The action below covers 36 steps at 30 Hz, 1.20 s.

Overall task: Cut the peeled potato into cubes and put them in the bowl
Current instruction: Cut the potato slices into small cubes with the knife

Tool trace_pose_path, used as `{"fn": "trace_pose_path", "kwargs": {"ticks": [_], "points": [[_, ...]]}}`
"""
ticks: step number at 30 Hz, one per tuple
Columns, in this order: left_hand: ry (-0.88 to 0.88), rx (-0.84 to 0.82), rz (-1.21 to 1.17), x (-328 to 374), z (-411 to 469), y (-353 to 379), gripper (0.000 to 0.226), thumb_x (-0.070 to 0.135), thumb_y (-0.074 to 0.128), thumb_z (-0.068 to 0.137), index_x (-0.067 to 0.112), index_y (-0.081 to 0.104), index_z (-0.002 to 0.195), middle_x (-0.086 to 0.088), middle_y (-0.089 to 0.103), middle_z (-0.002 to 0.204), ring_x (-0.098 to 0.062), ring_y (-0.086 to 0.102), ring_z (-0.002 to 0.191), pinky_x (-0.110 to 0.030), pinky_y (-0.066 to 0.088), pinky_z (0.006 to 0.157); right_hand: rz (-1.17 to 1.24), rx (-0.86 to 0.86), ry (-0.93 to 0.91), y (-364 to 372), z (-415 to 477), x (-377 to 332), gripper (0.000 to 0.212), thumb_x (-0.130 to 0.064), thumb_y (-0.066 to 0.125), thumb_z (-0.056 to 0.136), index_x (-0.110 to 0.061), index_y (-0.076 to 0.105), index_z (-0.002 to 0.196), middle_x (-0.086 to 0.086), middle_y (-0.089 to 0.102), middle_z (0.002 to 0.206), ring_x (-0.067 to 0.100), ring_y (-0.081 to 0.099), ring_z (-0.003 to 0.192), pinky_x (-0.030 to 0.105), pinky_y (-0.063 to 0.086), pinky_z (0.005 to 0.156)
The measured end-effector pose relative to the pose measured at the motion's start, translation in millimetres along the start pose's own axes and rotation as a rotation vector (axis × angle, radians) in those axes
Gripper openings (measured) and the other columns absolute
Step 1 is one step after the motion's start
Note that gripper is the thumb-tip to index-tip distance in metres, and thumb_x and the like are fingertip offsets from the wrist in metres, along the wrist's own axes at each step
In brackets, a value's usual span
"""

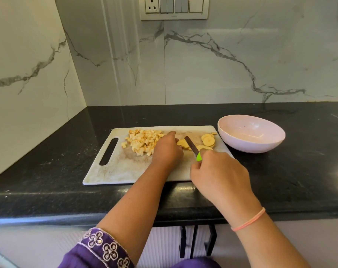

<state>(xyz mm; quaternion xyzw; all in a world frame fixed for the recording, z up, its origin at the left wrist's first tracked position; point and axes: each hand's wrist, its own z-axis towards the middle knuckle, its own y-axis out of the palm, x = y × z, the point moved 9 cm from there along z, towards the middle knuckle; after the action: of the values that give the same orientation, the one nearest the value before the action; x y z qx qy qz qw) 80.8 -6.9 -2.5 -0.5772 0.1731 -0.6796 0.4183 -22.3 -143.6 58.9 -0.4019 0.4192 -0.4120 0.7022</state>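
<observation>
**Dicing about two-thirds done, nothing in the bowl yet**

Progress:
- Black speckled stone countertop (48,171) carries the white rectangular plastic cutting board with slot handle (125,171).
- Pale pink oval bowl (251,146) sits just off the board's far right corner. No cubes show in it, so I judge the transfer as not started.
- Heap of pale yellow potato cubes (143,141) is on the board's far left half.
- Round potato slices (208,140) are on the far right, uncut.
- One small potato chunk (182,143) is mid-board, being worked.
- Left hand (167,149) has its fingers curled down onto that chunk, pinning it.
- Right hand (218,171) is fisted round the green-handled, dark-bladed knife (191,146), with the blade angled down beside the chunk.

Left, in my judgement: dice the chunk, dice the slices, move everything into the bowl.

Edges and room:
- The board's near edge sits close to the counter's front lip, so there is little margin there.
- There is open counter left of the board up to the wall corner, and more right of the bowl.
- Cubes have to cross the slices to reach the bowl.
</observation>
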Motion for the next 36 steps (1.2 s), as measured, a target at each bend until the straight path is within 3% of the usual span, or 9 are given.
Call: {"fn": "trace_pose_path", "kwargs": {"ticks": [5,10,15,18,24,34,36], "points": [[-0.010,0.011,-0.009,1.5,-0.7,0.0,0.054,0.003,0.051,0.089,0.008,0.039,0.142,-0.006,0.062,0.121,-0.020,0.058,0.109,-0.029,0.048,0.092,0.004,-0.015,0.024,17.3,29.2,0.7,0.026,-0.027,0.038,0.096,-0.016,0.058,0.110,0.002,0.053,0.082,0.022,0.048,0.075,0.028,0.032,0.059],[-0.018,0.013,0.004,3.0,0.9,-1.3,0.054,0.004,0.053,0.088,0.008,0.041,0.140,-0.005,0.063,0.118,-0.021,0.060,0.106,-0.031,0.050,0.088,-0.012,-0.105,0.043,36.9,43.6,-2.3,0.025,-0.026,0.040,0.095,-0.015,0.060,0.107,0.006,0.064,0.102,0.025,0.058,0.090,0.029,0.036,0.064],[-0.020,0.031,0.009,3.6,1.9,-5.7,0.048,0.004,0.054,0.088,0.006,0.045,0.135,-0.007,0.064,0.112,-0.022,0.060,0.101,-0.035,0.051,0.087,-0.010,-0.143,0.037,31.1,48.7,-8.5,0.022,-0.025,0.043,0.095,-0.014,0.060,0.104,0.004,0.057,0.090,0.022,0.049,0.078,0.028,0.034,0.062],[-0.023,0.031,0.011,4.2,-1.3,-5.1,0.041,0.003,0.052,0.088,0.004,0.048,0.130,-0.009,0.065,0.110,-0.024,0.060,0.098,-0.036,0.051,0.085,-0.028,-0.173,0.019,30.1,48.3,-12.0,0.022,-0.024,0.044,0.093,-0.014,0.059,0.105,0.006,0.060,0.096,0.023,0.049,0.080,0.028,0.034,0.064],[-0.039,0.034,0.015,3.6,0.9,-7.6,0.044,0.003,0.054,0.089,0.005,0.046,0.132,-0.009,0.063,0.115,-0.023,0.060,0.101,-0.035,0.052,0.085,-0.091,-0.152,-0.050,29.6,34.0,-21.1,0.017,-0.022,0.044,0.094,-0.016,0.060,0.097,-0.002,0.045,0.071,0.020,0.054,0.077,0.030,0.039,0.063],[-0.039,0.082,-0.003,1.3,-3.9,-9.9,0.043,0.001,0.048,0.090,0.006,0.046,0.133,-0.008,0.062,0.119,-0.023,0.058,0.106,-0.030,0.048,0.084,-0.030,-0.143,-0.067,20.3,6.5,-12.3,0.018,-0.028,0.045,0.094,-0.019,0.044,0.078,-0.005,0.038,0.064,0.018,0.050,0.071,0.028,0.035,0.060],[-0.021,0.084,0.008,3.9,-5.6,-9.5,0.047,0.002,0.048,0.090,0.008,0.043,0.137,-0.008,0.061,0.121,-0.023,0.058,0.110,-0.030,0.048,0.088,0.007,-0.149,-0.045,18.8,5.3,-4.7,0.018,-0.031,0.042,0.095,-0.019,0.051,0.084,-0.005,0.042,0.068,0.020,0.054,0.077,0.028,0.037,0.062]]}}
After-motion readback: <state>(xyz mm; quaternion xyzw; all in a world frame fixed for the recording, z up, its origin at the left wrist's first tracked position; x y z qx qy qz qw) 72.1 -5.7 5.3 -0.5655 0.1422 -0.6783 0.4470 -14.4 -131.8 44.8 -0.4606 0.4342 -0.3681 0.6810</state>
